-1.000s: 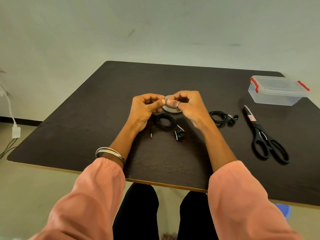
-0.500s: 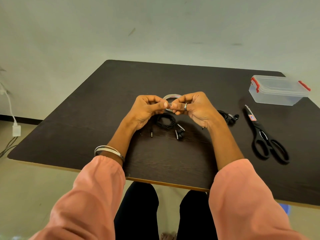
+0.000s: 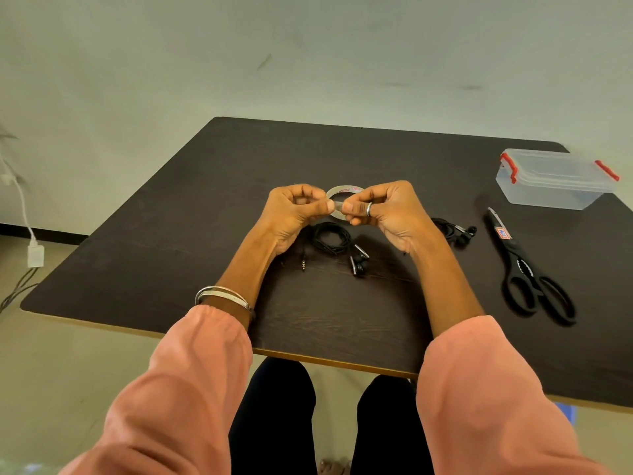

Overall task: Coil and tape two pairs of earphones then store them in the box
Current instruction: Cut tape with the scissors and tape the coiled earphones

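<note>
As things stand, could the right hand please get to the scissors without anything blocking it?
Probably yes, once it lets go: the right hand pinches the tape roll, and the scissors lie uncovered to its right with bare table between.

- The near rim of the tape roll [image 3: 343, 193] is covered by the left hand [image 3: 297, 214] and right hand [image 3: 387, 210].
- Part of the second earphones [image 3: 455, 231] is hidden behind the right wrist.
- The printing inside the roll is too small to be read.
</note>
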The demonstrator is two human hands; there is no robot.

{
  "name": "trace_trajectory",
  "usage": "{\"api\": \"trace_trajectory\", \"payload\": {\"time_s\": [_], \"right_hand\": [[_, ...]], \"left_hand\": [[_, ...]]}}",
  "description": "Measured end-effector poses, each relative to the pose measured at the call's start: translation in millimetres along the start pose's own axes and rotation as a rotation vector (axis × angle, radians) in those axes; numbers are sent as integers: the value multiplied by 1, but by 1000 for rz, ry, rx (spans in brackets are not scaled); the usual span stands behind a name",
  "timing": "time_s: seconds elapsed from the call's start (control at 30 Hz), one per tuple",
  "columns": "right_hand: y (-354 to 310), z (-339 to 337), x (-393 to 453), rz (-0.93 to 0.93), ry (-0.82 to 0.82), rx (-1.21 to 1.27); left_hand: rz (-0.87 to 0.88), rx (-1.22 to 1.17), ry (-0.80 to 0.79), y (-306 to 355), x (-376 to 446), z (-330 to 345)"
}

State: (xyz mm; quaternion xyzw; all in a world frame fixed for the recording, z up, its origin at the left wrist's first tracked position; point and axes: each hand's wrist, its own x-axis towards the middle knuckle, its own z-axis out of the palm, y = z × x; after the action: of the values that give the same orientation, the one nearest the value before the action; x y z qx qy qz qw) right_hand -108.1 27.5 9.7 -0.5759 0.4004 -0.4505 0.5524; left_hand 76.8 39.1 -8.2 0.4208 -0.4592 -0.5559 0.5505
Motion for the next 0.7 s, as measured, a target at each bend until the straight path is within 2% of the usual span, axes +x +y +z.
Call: {"api": "trace_trajectory", "payload": {"time_s": [0.17,0.27,0.37,0.43,0.57,0.63,0.7], "right_hand": [[-2,-3,-1,56,-31,81],[-3,-12,-1,30,14,218],[-1,-12,0,29,13,207],[1,-6,2,24,2,149],[6,0,4,-21,13,-25],[8,2,4,-38,31,-109],[11,5,5,-52,53,-219]], "left_hand": [[-54,-41,-75,2,0,-3],[-51,-64,-22,3,1,-12],[-29,-25,51,5,0,-14],[38,143,63,4,-2,-11],[188,703,46,2,-7,-6],[206,942,14,3,-11,-3],[183,1041,-1,4,-14,0]]}}
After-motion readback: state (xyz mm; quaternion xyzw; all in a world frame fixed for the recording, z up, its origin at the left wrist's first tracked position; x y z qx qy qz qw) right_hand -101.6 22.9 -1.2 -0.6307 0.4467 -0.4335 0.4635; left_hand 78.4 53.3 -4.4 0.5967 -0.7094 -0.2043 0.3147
